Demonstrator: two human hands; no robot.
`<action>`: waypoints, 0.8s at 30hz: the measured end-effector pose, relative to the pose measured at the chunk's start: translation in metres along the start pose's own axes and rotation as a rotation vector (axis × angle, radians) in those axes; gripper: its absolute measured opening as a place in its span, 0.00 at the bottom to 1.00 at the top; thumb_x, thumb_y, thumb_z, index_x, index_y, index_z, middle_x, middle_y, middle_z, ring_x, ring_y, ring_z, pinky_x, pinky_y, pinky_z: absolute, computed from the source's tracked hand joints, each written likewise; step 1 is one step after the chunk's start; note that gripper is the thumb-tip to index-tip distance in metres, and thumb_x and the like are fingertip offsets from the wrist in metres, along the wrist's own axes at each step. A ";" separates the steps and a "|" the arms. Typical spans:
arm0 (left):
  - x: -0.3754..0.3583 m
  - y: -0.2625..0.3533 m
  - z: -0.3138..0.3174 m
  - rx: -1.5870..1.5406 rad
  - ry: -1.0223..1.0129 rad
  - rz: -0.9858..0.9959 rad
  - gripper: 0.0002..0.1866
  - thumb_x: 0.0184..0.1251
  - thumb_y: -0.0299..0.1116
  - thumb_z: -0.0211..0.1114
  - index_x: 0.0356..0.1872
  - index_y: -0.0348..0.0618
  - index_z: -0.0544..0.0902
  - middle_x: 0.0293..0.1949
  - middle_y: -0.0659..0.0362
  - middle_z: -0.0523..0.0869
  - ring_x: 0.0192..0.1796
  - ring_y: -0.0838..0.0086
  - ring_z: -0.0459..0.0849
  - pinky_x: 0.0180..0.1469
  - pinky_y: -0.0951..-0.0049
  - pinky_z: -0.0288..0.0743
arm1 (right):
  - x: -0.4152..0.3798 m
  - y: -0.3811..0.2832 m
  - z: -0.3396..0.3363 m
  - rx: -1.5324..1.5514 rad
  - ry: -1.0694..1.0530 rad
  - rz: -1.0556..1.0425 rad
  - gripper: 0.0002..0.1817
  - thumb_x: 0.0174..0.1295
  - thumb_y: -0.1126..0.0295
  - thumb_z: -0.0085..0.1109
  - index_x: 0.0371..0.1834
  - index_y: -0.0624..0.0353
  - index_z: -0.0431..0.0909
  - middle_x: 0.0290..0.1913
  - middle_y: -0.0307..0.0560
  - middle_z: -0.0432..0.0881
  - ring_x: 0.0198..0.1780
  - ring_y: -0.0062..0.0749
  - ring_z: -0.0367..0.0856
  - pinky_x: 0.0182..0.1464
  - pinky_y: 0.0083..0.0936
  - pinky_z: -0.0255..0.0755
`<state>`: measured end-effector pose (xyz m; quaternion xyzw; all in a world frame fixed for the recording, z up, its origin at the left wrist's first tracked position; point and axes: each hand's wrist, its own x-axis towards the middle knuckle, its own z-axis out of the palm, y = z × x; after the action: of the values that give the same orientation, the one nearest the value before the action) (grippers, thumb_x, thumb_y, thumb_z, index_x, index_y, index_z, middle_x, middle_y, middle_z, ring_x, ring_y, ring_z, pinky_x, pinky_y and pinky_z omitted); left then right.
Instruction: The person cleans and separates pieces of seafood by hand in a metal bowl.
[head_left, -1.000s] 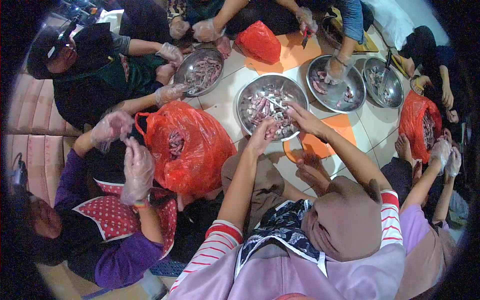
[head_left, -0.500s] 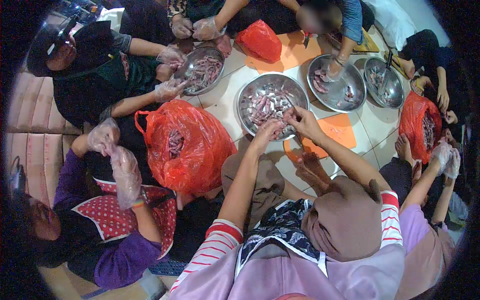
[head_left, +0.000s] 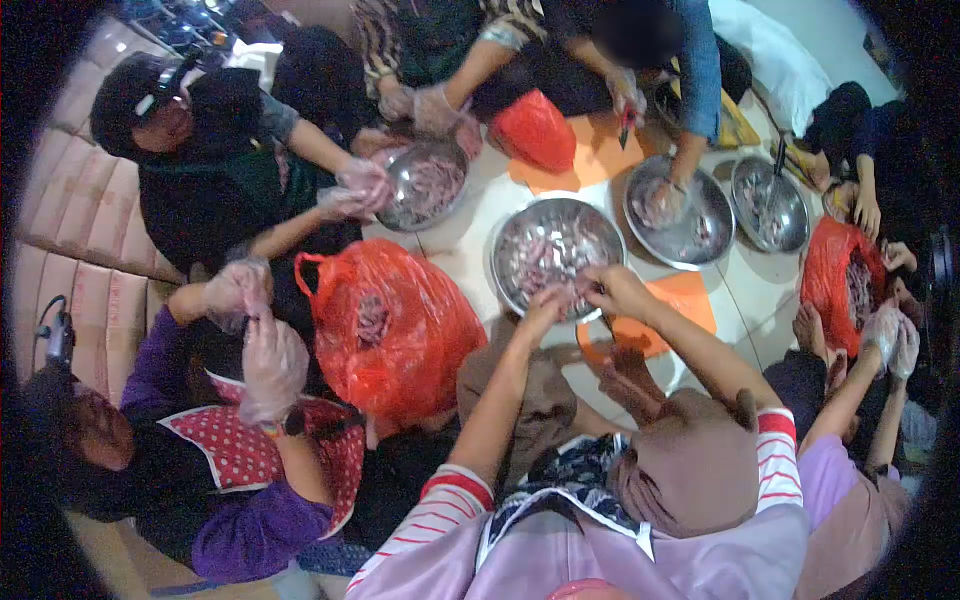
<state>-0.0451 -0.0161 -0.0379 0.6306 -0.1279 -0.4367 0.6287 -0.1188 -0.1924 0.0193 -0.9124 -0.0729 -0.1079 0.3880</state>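
Pinkish pieces (head_left: 541, 258) look light, soft, slippery; I'd pinch mid-length, can't tell if left fingers (head_left: 553, 297) or right fingers (head_left: 598, 281) grasp any.

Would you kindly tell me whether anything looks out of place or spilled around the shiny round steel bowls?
One thing looks odd: the person's bare left hand and bare right hand are at the near side of the central round steel bowl, while several co-workers wear clear plastic gloves. I see no obvious spill.

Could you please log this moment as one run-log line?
Central steel bowl: pinkish pieces inside | Left hand: at near rim | Right hand: beside left | Grasp: unclear, blurred
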 end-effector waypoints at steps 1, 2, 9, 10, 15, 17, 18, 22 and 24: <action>-0.002 0.006 0.002 0.056 0.007 -0.007 0.16 0.59 0.45 0.56 0.45 0.50 0.79 0.42 0.66 0.80 0.43 0.80 0.75 0.41 0.78 0.67 | 0.000 0.000 -0.003 -0.022 -0.035 -0.022 0.11 0.48 0.67 0.57 0.32 0.59 0.74 0.24 0.55 0.77 0.28 0.49 0.77 0.31 0.36 0.71; 0.001 0.002 0.001 0.035 -0.004 -0.016 0.17 0.59 0.46 0.57 0.45 0.51 0.79 0.42 0.67 0.80 0.43 0.80 0.74 0.42 0.77 0.66 | 0.001 0.001 -0.003 -0.045 -0.052 -0.010 0.11 0.48 0.66 0.56 0.33 0.60 0.74 0.26 0.56 0.77 0.30 0.50 0.77 0.32 0.38 0.71; 0.001 0.005 0.008 -0.124 0.018 0.113 0.12 0.64 0.40 0.56 0.40 0.44 0.79 0.30 0.68 0.78 0.33 0.83 0.74 0.36 0.84 0.66 | 0.010 -0.020 -0.011 -0.092 -0.066 -0.003 0.12 0.46 0.63 0.55 0.28 0.61 0.73 0.27 0.57 0.75 0.33 0.53 0.75 0.35 0.39 0.69; 0.002 0.005 0.007 -0.095 -0.007 0.145 0.12 0.64 0.40 0.56 0.38 0.43 0.79 0.29 0.67 0.78 0.33 0.83 0.74 0.35 0.84 0.67 | 0.011 -0.021 -0.011 -0.114 -0.054 -0.028 0.12 0.46 0.63 0.56 0.28 0.61 0.73 0.28 0.57 0.75 0.33 0.53 0.75 0.35 0.39 0.69; 0.010 -0.007 0.005 -0.086 0.091 0.173 0.09 0.61 0.36 0.56 0.35 0.43 0.79 0.29 0.65 0.79 0.30 0.81 0.76 0.33 0.81 0.69 | 0.011 -0.025 -0.002 -0.129 -0.034 -0.053 0.14 0.45 0.62 0.59 0.30 0.60 0.74 0.31 0.55 0.76 0.35 0.52 0.76 0.36 0.41 0.70; 0.017 -0.013 0.004 -0.052 0.097 0.198 0.08 0.60 0.35 0.56 0.34 0.43 0.79 0.27 0.65 0.78 0.27 0.80 0.75 0.30 0.80 0.70 | 0.012 -0.026 0.000 -0.166 -0.018 -0.045 0.13 0.45 0.65 0.58 0.30 0.61 0.74 0.31 0.56 0.75 0.35 0.52 0.76 0.36 0.41 0.70; 0.015 -0.010 0.005 -0.081 0.110 0.107 0.10 0.60 0.35 0.56 0.36 0.41 0.79 0.28 0.64 0.79 0.29 0.81 0.76 0.32 0.80 0.70 | 0.012 -0.029 -0.001 -0.181 -0.038 -0.028 0.13 0.45 0.65 0.58 0.31 0.61 0.74 0.32 0.57 0.75 0.35 0.52 0.76 0.37 0.41 0.70; 0.025 -0.021 0.008 -0.144 0.135 -0.005 0.12 0.61 0.37 0.55 0.40 0.40 0.79 0.28 0.62 0.80 0.28 0.80 0.76 0.30 0.80 0.70 | 0.009 -0.032 -0.001 -0.209 -0.076 0.014 0.14 0.45 0.67 0.57 0.36 0.62 0.73 0.40 0.58 0.76 0.41 0.53 0.75 0.42 0.39 0.71; 0.026 -0.024 0.007 -0.123 0.125 0.014 0.12 0.61 0.37 0.54 0.39 0.41 0.78 0.27 0.62 0.79 0.26 0.79 0.75 0.28 0.80 0.70 | 0.008 -0.029 0.002 -0.219 -0.087 0.031 0.15 0.45 0.68 0.58 0.36 0.61 0.72 0.42 0.58 0.76 0.43 0.52 0.75 0.44 0.39 0.71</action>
<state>-0.0439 -0.0357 -0.0683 0.6160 -0.0655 -0.3991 0.6760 -0.1171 -0.1709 0.0398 -0.9542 -0.0632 -0.0696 0.2840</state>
